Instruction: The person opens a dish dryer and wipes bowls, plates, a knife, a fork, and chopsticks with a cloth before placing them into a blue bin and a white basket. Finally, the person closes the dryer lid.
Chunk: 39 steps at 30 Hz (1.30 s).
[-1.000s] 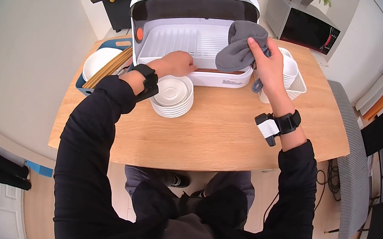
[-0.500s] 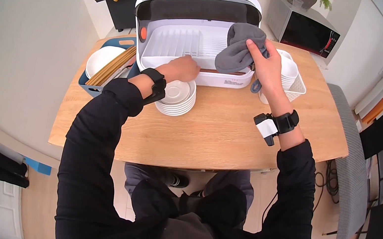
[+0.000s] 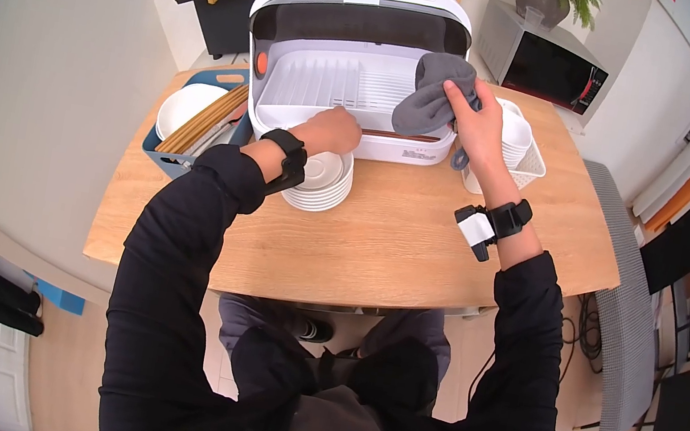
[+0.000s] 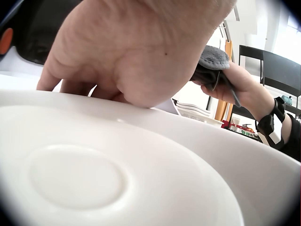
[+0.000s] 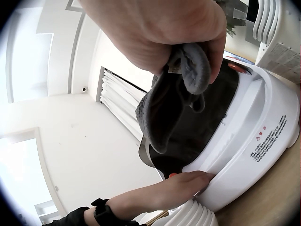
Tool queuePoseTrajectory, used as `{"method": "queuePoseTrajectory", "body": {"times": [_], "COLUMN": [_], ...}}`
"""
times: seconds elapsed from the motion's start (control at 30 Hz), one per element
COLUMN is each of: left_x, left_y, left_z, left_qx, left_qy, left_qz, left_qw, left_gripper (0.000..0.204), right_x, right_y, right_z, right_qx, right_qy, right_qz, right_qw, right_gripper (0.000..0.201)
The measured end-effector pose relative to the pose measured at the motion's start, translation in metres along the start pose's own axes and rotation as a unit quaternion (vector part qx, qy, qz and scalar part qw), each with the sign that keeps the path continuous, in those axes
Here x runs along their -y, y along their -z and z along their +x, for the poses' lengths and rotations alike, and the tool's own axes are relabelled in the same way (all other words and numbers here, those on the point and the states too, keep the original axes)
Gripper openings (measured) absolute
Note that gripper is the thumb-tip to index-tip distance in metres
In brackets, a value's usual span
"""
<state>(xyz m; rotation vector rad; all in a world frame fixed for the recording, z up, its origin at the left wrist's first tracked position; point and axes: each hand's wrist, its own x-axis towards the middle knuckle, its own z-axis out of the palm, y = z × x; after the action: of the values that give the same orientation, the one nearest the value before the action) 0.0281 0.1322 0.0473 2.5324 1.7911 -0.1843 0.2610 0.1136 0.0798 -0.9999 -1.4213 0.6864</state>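
Observation:
My left hand point(image 3: 333, 129) reaches over the front rim of a white dish cabinet point(image 3: 409, 151) with its lid up. In the left wrist view its fingers point(image 4: 77, 87) point down behind a white saucer; their tips are hidden, so I cannot tell whether they hold anything. Beside this hand, a thin brown strip point(image 3: 394, 135) runs along the cabinet's front channel. My right hand point(image 3: 482, 129) pinches a folded grey cloth point(image 3: 427, 107) between thumb and fingers, in front of the cabinet's right side. A stack of white saucers point(image 3: 319, 189) stands under my left wrist.
At the left, a blue basket point(image 3: 163, 158) holds white dishes and long wooden chopsticks point(image 3: 209, 117). A white basket point(image 3: 535, 169) with stacked white bowls point(image 3: 515, 139) sits at the right. Behind it is a microwave point(image 3: 550, 63). The wooden table point(image 3: 411, 253) extends towards me.
The head view has shifted slightly. My left wrist has come a little towards me and right, the hand staying at the cabinet's front. My right hand keeps its hold on the cloth.

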Motion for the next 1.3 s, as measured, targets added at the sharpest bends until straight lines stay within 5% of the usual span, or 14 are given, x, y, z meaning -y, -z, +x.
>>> {"method": "queuePoseTrajectory", "body": {"times": [0.17, 0.57, 0.77, 1.17, 1.3], "left_x": [0.002, 0.004, 0.024, 0.090, 0.092], "left_y": [0.003, 0.001, -0.006, -0.010, -0.011], "left_z": [-0.006, -0.010, -0.002, -0.003, -0.004], "left_qx": [-0.024, -0.030, -0.062, -0.040, -0.035], "left_qy": [0.007, 0.063, -0.018, 0.108, 0.080], "left_qz": [-0.046, -0.086, -0.073, -0.090, -0.114], "left_qw": [0.999, 0.994, 0.995, 0.989, 0.990], "left_gripper": [0.048, 0.045, 0.043, 0.028, 0.031], "right_x": [0.001, -0.002, 0.001, 0.004, 0.002], "right_y": [0.000, 0.001, 0.000, -0.002, -0.004], "right_z": [-0.002, -0.002, -0.002, -0.003, -0.003], "right_qx": [0.009, 0.011, 0.019, 0.024, 0.025], "right_qy": [-0.001, -0.002, -0.002, -0.007, -0.003], "right_qz": [-0.004, 0.008, 0.007, 0.006, 0.009], "right_qw": [1.000, 1.000, 1.000, 1.000, 1.000], "right_gripper": [0.041, 0.040, 0.040, 0.038, 0.038]}}
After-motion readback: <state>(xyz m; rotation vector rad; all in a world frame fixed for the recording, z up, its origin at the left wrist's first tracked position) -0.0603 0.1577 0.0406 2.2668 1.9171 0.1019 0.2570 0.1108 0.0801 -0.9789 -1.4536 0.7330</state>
